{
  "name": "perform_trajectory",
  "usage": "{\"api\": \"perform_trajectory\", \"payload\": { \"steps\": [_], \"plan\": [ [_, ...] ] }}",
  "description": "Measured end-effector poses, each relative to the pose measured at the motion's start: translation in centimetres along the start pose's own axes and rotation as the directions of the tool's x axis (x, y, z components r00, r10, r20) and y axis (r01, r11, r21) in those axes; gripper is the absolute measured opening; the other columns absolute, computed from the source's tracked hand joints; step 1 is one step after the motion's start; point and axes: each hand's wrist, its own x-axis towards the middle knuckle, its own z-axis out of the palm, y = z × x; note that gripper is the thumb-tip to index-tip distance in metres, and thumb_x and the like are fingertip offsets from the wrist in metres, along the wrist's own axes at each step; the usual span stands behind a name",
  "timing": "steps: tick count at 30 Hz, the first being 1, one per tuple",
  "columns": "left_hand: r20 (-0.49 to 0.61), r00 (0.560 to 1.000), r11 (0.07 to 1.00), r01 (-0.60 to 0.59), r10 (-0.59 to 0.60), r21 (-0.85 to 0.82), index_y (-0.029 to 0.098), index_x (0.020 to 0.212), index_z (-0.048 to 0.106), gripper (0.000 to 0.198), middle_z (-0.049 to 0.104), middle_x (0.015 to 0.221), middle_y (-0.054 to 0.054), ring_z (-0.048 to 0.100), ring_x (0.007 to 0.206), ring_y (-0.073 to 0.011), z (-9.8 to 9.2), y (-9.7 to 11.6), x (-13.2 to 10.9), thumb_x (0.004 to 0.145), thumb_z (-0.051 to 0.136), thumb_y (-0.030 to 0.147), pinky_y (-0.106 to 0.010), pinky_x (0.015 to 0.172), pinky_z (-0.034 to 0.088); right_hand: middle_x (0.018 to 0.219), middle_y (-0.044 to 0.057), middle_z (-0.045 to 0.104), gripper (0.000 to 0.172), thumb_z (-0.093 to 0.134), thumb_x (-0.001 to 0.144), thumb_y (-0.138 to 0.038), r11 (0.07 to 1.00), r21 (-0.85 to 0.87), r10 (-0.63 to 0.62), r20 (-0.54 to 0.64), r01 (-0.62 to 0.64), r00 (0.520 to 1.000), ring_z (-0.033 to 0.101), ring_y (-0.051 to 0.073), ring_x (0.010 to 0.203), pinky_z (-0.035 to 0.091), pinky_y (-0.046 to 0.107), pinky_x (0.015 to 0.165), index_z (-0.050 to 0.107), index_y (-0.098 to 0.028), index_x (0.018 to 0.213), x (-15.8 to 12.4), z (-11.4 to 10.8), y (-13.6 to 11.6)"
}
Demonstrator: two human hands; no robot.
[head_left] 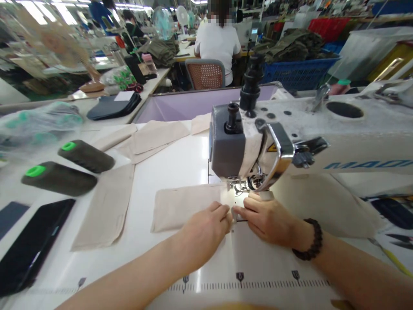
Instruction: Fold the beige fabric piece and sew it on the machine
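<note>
A flat beige fabric piece (183, 204), folded with a seam line near its upper edge, lies left of the sewing machine's needle area (240, 186). My left hand (209, 228) is closed on its right end, thumb and fingers pinching the cloth. Close by, my right hand (269, 219), with a dark braided bracelet on its wrist, has curled fingers. Its index fingertip meets the edge of the same cloth just in front of the presser foot; the other fingers rest beside the needle plate. The sewing machine head (227, 142) stands above both hands.
More beige pieces (106, 206) lie to the left, with others (158, 137) behind. Two dark thread cones (60, 178) and a black phone (35, 241) sit at far left. Beige cloth (325, 202) spreads under the machine arm. Small scissors (400, 240) lie at right.
</note>
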Motion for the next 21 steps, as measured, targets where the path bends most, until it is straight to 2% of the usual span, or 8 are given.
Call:
{"api": "perform_trajectory", "payload": {
  "steps": [3, 10, 16, 21],
  "plan": [
    [-0.008, 0.999, 0.999, -0.046, 0.045, -0.028, 0.011, 0.101, 0.052, 0.015, 0.057, 0.092, -0.007, 0.05, 0.091, -0.0174, 0.3, 0.2, -0.3, 0.086, 0.047, 0.013, -0.029, 0.082, 0.043, 0.068, 0.005, 0.052, 0.029, 0.031, 0.088, -0.012, 0.997, 0.013, -0.081, 0.034, 0.081, 0.996, 0.044, 0.017, 0.065, 0.035, 0.033, 0.069, 0.059, -0.013, 0.087, -0.2, -0.1, 0.1],
    [-0.064, 0.997, 0.998, -0.041, 0.038, -0.052, 0.01, 0.106, 0.05, 0.022, 0.056, 0.105, -0.011, 0.049, 0.102, -0.0195, 1.4, 0.5, -0.6, 0.086, 0.042, 0.008, -0.032, 0.092, 0.039, 0.068, 0.004, 0.051, 0.029, 0.033, 0.087, -0.009, 0.982, 0.039, -0.188, 0.07, 0.185, 0.98, 0.039, 0.017, 0.063, 0.03, 0.033, 0.062, 0.058, -0.013, 0.073, 0.0, -1.1, -0.3],
    [-0.089, 0.995, 0.998, -0.05, 0.052, 0.029, 0.002, 0.111, 0.049, 0.029, 0.055, 0.111, -0.014, 0.048, 0.107, -0.0215, 1.8, 0.1, -0.5, 0.085, 0.038, 0.008, -0.032, 0.099, 0.035, 0.069, 0.004, 0.052, 0.026, 0.034, 0.087, -0.009, 0.991, 0.039, -0.128, 0.071, 0.125, 0.989, 0.041, 0.017, 0.064, 0.032, 0.032, 0.062, 0.058, -0.013, 0.077, -0.2, -0.6, -0.3],
    [-0.03, 0.999, 1.0, -0.022, 0.023, 0.02, 0.003, 0.117, 0.044, 0.033, 0.053, 0.117, -0.015, 0.045, 0.114, -0.0197, 1.5, -0.8, -0.1, 0.086, 0.038, 0.011, -0.031, 0.102, 0.031, 0.068, 0.004, 0.053, 0.028, 0.032, 0.088, -0.01, 1.0, 0.001, -0.028, 0.05, 0.028, 0.998, 0.046, 0.017, 0.066, 0.035, 0.032, 0.069, 0.059, -0.012, 0.081, -0.3, -0.3, -0.3]
  ]
}}
